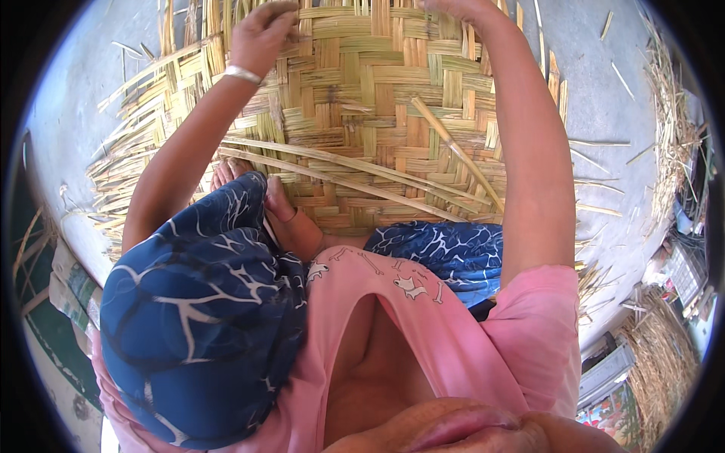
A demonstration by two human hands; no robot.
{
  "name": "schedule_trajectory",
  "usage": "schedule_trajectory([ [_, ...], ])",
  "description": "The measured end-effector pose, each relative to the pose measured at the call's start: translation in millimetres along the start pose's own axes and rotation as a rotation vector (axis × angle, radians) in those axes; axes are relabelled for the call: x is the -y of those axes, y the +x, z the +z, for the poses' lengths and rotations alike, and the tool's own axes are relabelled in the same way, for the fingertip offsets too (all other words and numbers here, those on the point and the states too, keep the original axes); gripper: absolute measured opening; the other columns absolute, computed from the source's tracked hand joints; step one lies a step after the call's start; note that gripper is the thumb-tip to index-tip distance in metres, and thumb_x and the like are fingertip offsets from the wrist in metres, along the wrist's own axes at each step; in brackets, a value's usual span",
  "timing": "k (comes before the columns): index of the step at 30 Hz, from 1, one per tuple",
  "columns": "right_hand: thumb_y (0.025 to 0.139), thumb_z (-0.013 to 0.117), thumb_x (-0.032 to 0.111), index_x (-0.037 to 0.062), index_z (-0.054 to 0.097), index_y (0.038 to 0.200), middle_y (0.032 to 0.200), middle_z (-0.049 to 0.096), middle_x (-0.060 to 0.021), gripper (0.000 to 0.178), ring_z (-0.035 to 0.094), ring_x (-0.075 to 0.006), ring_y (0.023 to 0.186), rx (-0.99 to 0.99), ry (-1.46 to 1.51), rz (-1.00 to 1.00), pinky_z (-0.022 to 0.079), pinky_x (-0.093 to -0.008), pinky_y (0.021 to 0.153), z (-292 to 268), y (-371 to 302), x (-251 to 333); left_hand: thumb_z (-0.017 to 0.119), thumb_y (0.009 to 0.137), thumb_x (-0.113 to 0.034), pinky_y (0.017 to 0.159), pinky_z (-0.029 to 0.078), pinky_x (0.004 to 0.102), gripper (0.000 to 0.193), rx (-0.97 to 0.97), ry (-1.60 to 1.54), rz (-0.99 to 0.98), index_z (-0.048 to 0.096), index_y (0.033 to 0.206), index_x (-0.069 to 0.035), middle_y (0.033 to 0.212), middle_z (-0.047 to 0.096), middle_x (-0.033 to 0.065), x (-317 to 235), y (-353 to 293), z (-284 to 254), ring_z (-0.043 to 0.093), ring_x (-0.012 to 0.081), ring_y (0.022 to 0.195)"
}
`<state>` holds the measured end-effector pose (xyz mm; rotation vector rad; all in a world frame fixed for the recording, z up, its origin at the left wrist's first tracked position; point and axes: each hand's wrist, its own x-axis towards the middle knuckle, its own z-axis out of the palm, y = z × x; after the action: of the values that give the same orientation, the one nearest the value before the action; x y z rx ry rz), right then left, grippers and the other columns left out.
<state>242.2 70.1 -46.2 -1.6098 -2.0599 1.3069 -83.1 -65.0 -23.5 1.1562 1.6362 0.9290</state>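
A mat (362, 83) of flat green and tan plant strips, woven crosswise, lies in front of me on the floor. My left hand (262, 41), with a pale band at the wrist, is over its far left part; the fingers are curled inward, and whatever is in them is hidden. At the far right, my right hand (462, 9) reaches the top edge of the view, which cuts off its fingers. A few long loose strips (340, 166) lie slantwise over the near part of the mat. Beside them rests a thicker jointed stick (457, 155).
My bare foot (281, 200) is on the mat's near edge. Unwoven strip ends (128, 162) fan out on the left. Scraps are scattered over the grey floor (604, 83). Dry stalks (668, 128) are heaped at the right, with a straw bundle (657, 355) lower down.
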Motion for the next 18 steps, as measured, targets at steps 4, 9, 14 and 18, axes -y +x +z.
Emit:
schedule_trajectory([
  [4, 0.073, 0.085, 0.023, 0.0003, 0.065, 0.129, 0.117, 0.073, -0.0203, 0.063, 0.068, -0.0323, 0.107, -0.096, -0.240, -0.123, 0.054, -0.0400, 0.095, 10, 20, -20, 0.066, 0.099, -0.013, 0.070, 0.060, 0.0275, 0.024, -0.208, -0.085, -0.060, 0.071, 0.119, 0.000, 0.100, 0.075, 0.0108, 26, -14, -70, 0.073, 0.0139, 0.080],
  [9, 0.084, 0.077, 0.026, -0.0014, 0.063, 0.126, 0.119, 0.071, -0.0235, 0.052, 0.070, -0.0368, 0.103, 0.019, -0.371, 0.149, 0.057, -0.0455, 0.093, 11, 25, -9, 0.064, 0.101, -0.013, 0.074, 0.059, 0.0334, 0.038, -0.566, -0.338, -0.290, 0.055, 0.134, 0.003, 0.114, 0.073, 0.0186, 61, -27, -164, 0.075, 0.0285, 0.100],
  [14, 0.081, 0.082, 0.040, -0.0022, 0.066, 0.127, 0.121, 0.070, -0.0256, 0.065, 0.066, -0.0399, 0.115, -0.050, -0.686, 0.002, 0.053, -0.0452, 0.098, 11, 31, -40, 0.057, 0.106, -0.017, 0.099, 0.059, 0.0473, 0.052, -0.778, -0.628, -0.401, 0.041, 0.148, 0.007, 0.154, 0.045, 0.0243, 57, -19, -216, 0.064, 0.0435, 0.122],
  [18, 0.084, 0.080, 0.042, -0.0011, 0.055, 0.140, 0.139, 0.061, -0.0224, 0.075, 0.059, -0.0380, 0.129, -0.239, -0.783, 0.302, 0.046, -0.0443, 0.110, 33, -16, 41, 0.054, 0.107, -0.019, 0.104, 0.055, 0.0475, 0.052, -0.679, -0.748, -0.355, 0.038, 0.151, 0.004, 0.159, 0.038, 0.0241, 113, -12, -282, 0.058, 0.0426, 0.131],
])
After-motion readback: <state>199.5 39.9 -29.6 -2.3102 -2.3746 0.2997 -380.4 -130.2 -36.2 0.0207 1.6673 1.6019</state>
